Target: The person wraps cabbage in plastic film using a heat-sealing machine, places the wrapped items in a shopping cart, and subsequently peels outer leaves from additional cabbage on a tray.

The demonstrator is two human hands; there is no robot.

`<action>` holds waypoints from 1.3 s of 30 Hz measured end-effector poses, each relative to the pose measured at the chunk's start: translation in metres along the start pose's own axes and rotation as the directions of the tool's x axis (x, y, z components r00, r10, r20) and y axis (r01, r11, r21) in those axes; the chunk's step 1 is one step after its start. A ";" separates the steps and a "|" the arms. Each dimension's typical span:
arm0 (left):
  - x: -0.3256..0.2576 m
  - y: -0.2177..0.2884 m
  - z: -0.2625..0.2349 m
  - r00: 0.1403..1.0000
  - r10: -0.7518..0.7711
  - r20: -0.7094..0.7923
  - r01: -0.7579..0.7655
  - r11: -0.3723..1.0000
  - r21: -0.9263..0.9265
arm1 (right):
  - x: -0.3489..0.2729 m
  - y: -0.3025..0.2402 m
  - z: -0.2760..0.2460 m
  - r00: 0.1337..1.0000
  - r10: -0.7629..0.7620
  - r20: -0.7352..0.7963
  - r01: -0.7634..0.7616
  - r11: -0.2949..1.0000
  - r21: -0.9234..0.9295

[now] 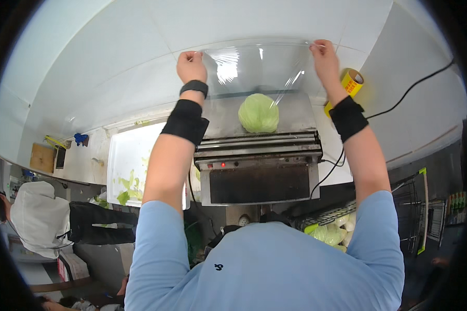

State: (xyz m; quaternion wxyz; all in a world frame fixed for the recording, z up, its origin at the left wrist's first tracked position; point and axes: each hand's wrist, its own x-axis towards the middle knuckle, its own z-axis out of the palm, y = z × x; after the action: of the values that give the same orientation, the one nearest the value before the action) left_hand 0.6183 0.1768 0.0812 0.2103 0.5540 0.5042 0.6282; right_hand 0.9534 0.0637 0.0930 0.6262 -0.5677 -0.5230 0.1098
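Between my two raised hands a sheet of clear plastic wrap (264, 57) is stretched out. My left hand (191, 65) pinches its left corner, and my right hand (324, 59) pinches the right one. Under the film, a pale green cabbage (259, 113) rests on the metal top of a wrapping machine (258, 151). The film slopes down from my hands past the cabbage toward the machine's rollers. A small red light glows on the machine's front, above a dark hot plate (254, 184).
To the left, a white tray (120, 155) holds loose leaf scraps. Yellow tape rolls (352, 82) stand by the right wall, near a black cable (415, 85). A cart with wrapped cabbages (331, 234) is at lower right. Another person (39, 217) stands at far left.
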 end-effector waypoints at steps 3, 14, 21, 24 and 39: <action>-0.014 -0.033 0.045 0.987 0.161 -0.012 -0.156 0.968 0.195 | -0.009 0.053 0.045 0.969 -0.209 0.128 0.241 0.910 -0.338; -0.085 -0.113 0.066 0.810 -0.095 0.579 -0.429 0.577 0.695 | -0.064 0.137 0.063 0.757 0.315 0.572 0.289 0.624 -0.726; -0.096 -0.114 0.052 0.633 -0.430 0.644 -0.472 0.446 0.761 | -0.073 0.142 0.070 0.521 0.526 0.672 0.335 0.599 -0.728; -0.105 -0.109 0.052 0.603 -0.468 0.646 -0.506 0.402 0.763 | -0.076 0.152 0.063 0.507 0.520 0.687 0.370 0.589 -0.719; -0.102 -0.103 0.034 0.246 -0.509 0.825 -0.714 0.481 0.510 | -0.099 0.097 0.054 0.460 0.667 0.587 0.341 0.478 -0.810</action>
State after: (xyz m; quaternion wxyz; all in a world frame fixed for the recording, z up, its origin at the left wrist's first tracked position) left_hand 0.6495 0.1480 -0.0623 0.1036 0.8673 0.4481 -0.1905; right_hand 0.9132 0.0555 -0.0503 -0.1254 -0.7115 -0.6683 0.1771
